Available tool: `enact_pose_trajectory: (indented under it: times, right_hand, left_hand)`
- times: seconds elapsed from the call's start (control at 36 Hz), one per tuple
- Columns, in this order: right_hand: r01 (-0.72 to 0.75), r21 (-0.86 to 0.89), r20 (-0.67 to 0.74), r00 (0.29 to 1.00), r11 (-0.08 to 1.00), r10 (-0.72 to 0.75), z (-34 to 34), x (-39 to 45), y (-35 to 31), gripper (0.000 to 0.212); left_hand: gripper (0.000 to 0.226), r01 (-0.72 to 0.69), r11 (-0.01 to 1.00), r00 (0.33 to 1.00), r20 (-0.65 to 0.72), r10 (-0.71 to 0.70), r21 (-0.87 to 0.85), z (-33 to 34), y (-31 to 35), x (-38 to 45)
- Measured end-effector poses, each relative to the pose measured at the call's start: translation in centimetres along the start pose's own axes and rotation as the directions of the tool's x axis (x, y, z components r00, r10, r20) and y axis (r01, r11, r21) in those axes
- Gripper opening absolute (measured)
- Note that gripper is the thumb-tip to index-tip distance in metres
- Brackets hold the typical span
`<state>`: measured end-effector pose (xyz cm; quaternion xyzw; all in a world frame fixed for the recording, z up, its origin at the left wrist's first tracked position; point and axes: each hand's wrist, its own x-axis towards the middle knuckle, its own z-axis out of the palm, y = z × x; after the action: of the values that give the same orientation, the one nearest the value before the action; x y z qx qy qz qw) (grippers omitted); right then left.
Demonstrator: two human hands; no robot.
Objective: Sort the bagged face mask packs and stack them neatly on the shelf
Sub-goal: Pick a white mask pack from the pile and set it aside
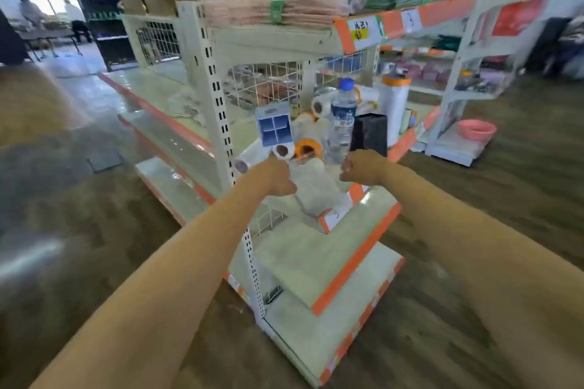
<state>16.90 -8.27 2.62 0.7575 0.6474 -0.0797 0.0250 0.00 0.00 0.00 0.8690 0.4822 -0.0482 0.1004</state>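
Fingers of the left hand and right hand curl around a clear plastic bag between them; contents indiscernible. Face mask packs lie flat on the top shelf, long axis horizontal, well above both hands.

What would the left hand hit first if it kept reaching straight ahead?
Most likely the white tape roll just past the left hand, with the orange roll beside it. The picture is blurred, so depth is uncertain.

Mask packs lie on the top shelf; water bottle below.
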Motion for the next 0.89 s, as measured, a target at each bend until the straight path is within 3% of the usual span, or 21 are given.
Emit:
enact_pose_trajectory:
  times: [0.11,0.19,0.25,0.36,0.42,0.53,0.58,0.64,0.69,0.72,0.78,0.83,0.89]
  right_hand:
    - [-0.087,0.100,0.013,0.996,0.991,0.086,2.9,2.3,-1.1,0.047]
    - [-0.174,0.209,0.038,0.985,0.962,0.170,5.2,4.1,-1.7,0.070]
    - [-0.257,0.155,0.024,0.966,0.954,0.256,6.4,5.0,-2.0,0.083]
    - [-0.355,0.118,0.015,0.935,0.928,0.355,7.3,6.6,-3.0,0.083]
    - [-0.380,0.150,0.060,0.925,0.913,0.375,7.2,7.1,-3.3,0.077]
    - [-0.312,0.236,0.127,0.949,0.921,0.289,6.4,7.2,-3.1,0.044]
    - [-0.244,0.337,0.105,0.970,0.909,0.221,5.8,6.8,-3.1,0.036]
    - [-0.154,0.519,0.072,0.988,0.841,0.136,5.2,6.3,-3.0,0.016]
    - [-0.049,0.705,0.041,0.999,0.707,0.028,4.4,5.6,-3.3,0.015]
    - [-0.011,0.764,0.035,0.999,0.645,-0.024,4.1,5.2,-3.5,0.012]
    - [0.030,0.846,0.024,0.995,0.532,-0.095,3.8,4.7,-4.0,0.010]
    - [0.034,0.908,0.024,0.991,0.417,-0.135,3.9,4.6,-4.5,0.011]
    - [0.037,0.921,0.031,0.985,0.387,-0.168,4.3,4.7,-5.1,0.010]
  left_hand:
    - [0.041,-0.033,0.998,0.999,0.041,0.036,-0.052,2.6,-1.1,3.1]
    - [0.045,-0.134,0.991,0.988,0.073,0.135,-0.020,4.0,-1.3,4.3]
    - [0.042,-0.202,0.979,0.978,0.057,0.203,-0.022,4.3,-1.5,4.2]
    - [0.035,-0.109,0.990,0.992,0.047,0.114,-0.090,4.5,-2.4,4.1]
    - [0.039,-0.006,0.989,0.998,0.063,0.016,-0.150,4.7,-3.3,4.2]
    - [0.038,0.075,0.976,0.996,0.070,-0.062,-0.203,4.6,-4.2,4.0]
    - [0.041,0.089,0.969,0.995,0.070,-0.075,-0.231,4.5,-4.1,3.7]
    - [0.050,0.116,0.937,0.993,0.044,-0.107,-0.331,4.3,-3.8,3.6]
    - [0.051,0.156,0.835,0.983,0.003,-0.182,-0.528,4.0,-3.6,3.3]
    - [0.048,0.166,0.725,0.976,0.003,-0.220,-0.668,3.8,-3.6,3.1]
    - [0.044,0.159,0.398,0.971,0.069,-0.230,-0.904,3.3,-3.9,2.2]
    - [0.040,0.125,0.115,0.982,0.105,-0.159,-0.986,3.0,-4.6,1.1]
    - [0.038,0.075,0.030,0.986,0.070,-0.151,-0.997,2.7,-5.4,0.2]
